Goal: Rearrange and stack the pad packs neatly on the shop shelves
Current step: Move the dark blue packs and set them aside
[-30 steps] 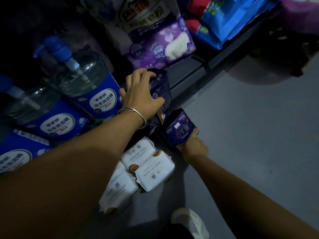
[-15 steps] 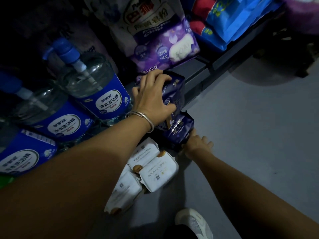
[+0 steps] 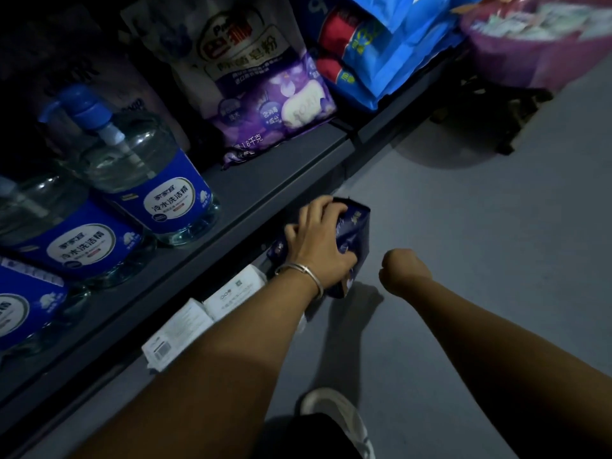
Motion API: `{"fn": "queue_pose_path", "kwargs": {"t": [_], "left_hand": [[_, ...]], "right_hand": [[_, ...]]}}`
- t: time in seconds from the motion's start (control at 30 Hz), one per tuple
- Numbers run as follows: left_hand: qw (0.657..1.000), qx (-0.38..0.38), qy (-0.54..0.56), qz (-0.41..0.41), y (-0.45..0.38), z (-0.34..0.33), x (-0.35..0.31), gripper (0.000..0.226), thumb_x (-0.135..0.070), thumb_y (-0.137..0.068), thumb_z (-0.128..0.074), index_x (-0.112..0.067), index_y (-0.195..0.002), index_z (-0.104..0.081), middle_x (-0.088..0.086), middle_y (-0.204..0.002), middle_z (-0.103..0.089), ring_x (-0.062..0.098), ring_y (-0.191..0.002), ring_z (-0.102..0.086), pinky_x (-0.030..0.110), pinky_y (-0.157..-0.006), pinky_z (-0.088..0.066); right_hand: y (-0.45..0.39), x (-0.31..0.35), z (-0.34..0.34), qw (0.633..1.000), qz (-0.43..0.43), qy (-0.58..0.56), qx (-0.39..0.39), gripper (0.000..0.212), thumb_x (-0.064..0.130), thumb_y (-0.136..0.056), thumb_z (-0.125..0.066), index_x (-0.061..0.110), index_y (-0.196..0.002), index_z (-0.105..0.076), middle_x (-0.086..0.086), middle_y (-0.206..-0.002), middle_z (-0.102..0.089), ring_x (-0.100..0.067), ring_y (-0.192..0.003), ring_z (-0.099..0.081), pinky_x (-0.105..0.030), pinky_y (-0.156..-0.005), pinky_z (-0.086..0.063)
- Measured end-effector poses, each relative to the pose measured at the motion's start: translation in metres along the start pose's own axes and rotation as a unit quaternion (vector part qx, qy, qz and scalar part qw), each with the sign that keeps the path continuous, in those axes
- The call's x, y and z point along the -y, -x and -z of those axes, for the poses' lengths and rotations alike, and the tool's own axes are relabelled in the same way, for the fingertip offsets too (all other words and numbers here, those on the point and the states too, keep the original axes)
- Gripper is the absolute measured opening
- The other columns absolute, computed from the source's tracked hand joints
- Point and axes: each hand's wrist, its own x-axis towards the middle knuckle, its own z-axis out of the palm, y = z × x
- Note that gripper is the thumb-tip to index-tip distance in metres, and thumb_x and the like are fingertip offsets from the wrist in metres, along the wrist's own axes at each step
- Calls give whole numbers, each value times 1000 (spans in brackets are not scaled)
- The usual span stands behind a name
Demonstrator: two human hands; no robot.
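Dark blue pad pack (image 3: 356,233) standing below the shelf edge (image 3: 251,212), your left hand (image 3: 319,241) gripping its top, your right hand (image 3: 402,268) seemingly curling closed beside it, holding nothing, white packs (image 3: 231,293) lying alongside.

Both forearms are bare, with no sleeve seen on either arm up to the lower edge of the view. A thin, silver-toned metal bangle (image 3: 303,274) with a small bulge along its band is worn on the wrist of the left hand (image 3: 318,245), while nothing is worn on the right hand (image 3: 402,270) or its wrist. A light-coloured shoe (image 3: 341,420) with a pale sole edge is seen near the bottom edge, partly covered by dark clothing.
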Motion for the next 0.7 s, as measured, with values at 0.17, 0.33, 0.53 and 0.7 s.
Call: {"fn": "queue_pose_path", "kwargs": {"t": [0.17,0.33,0.53,0.7], "left_hand": [[997,67,-33,-4,3,-45,6,70,-24,-75,-66,-26,-137,-32,-3,-150,-14,19,-140,-12,45,-111,-15],[972,136,-186,49,0,-65,28,85,-45,-76,-69,-19,-142,-22,6,-157,5,25,-145,8,48,-112,-13],[966,166,-184,78,-2,-44,36,88,-53,-74,-68,-18,-141,-23,4,-157,2,26,-145,3,51,-110,-18],[986,91,-122,63,0,19,43,61,-33,-83,-64,-21,-135,-36,1,-149,-24,21,-137,-21,38,-107,-23]], "right_hand": [[-4,-16,-1,1000,-8,17,-1,24,8,-92,-48,3,-112,-59,-17,-117,-59,-32,-106,-59,-34,-84,-48],[-11,-9,-4,999,10,27,16,28,12,-91,-50,5,-117,-58,-16,-126,-55,-33,-114,-55,-34,-89,-47],[-8,15,13,999,33,30,-29,25,11,-90,-52,5,-112,-60,-17,-119,-57,-35,-109,-57,-34,-85,-47],[12,63,42,989,141,-4,-48,27,12,-89,-56,6,-115,-60,-19,-118,-59,-36,-108,-58,-38,-87,-48]]}}
